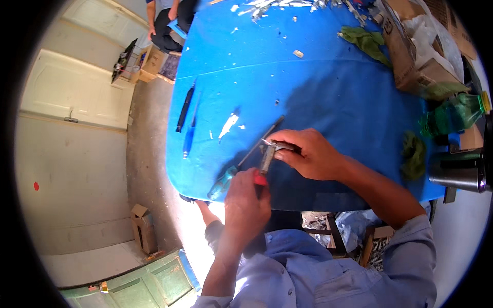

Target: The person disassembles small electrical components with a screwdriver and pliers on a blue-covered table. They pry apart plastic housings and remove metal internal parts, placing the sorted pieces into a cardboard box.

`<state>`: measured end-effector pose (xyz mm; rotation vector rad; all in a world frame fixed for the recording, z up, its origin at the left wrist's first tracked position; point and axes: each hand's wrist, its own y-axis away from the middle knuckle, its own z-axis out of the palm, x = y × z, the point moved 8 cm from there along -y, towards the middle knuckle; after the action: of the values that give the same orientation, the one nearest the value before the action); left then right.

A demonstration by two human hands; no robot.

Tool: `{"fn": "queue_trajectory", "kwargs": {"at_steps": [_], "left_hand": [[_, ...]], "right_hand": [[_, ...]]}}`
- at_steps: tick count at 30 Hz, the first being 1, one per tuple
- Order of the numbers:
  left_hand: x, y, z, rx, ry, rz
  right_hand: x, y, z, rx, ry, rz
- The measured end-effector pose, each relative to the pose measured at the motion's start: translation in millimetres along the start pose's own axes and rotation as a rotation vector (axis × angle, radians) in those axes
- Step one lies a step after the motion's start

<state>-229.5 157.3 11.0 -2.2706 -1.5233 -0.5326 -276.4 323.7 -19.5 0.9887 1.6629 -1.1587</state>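
Note:
Above the near edge of the blue-covered table, my two hands work close together. My left hand (246,203) is closed round a small piece with a red end (260,179) and a flat grey metal body (266,160). Pinched in my right hand (314,155) is a small tool with a bright metal tip and dark handle (285,146); its exact kind is unclear. The tool's metal end meets the top of the grey piece. Just beyond my left hand lies a teal-handled screwdriver (222,184), its shaft slanting away to the right.
Left on the table are a black-handled tool (185,109), a blue-handled screwdriver (188,141) and a silvery scrap (228,124). Metal strips (262,7) pile up far off. Rightward stand a cardboard box (400,56), green bottle (454,115) and steel cup (454,172). Another person (172,25) sits far left.

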Motion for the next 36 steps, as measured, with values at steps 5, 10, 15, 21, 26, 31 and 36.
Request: {"fn": "queue_trajectory", "kwargs": {"at_steps": [5, 10, 15, 21, 26, 31, 36], "left_hand": [[-2, 3, 4, -0.023, 0.002, 0.040], [-13, 4, 5, -0.067, 0.120, 0.016], [-17, 2, 10, -0.090, 0.132, 0.013], [-11, 1, 10, -0.068, 0.041, -0.021], [-16, 1, 11, -0.110, 0.039, -0.100], [-14, -2, 11, -0.070, 0.005, -0.059], [-11, -4, 10, -0.037, -0.005, -0.022]], "right_hand": [[-2, 1, 1, -0.011, 0.018, -0.057], [-3, 2, 4, 0.005, 0.037, -0.093], [-7, 3, 3, 0.035, 0.088, -0.162], [-5, 6, 5, 0.010, 0.220, -0.176], [-4, 7, 6, 0.031, 0.219, -0.193], [3, 5, 4, 0.063, 0.115, -0.096], [1, 0, 2, 0.007, 0.062, -0.076]]}}
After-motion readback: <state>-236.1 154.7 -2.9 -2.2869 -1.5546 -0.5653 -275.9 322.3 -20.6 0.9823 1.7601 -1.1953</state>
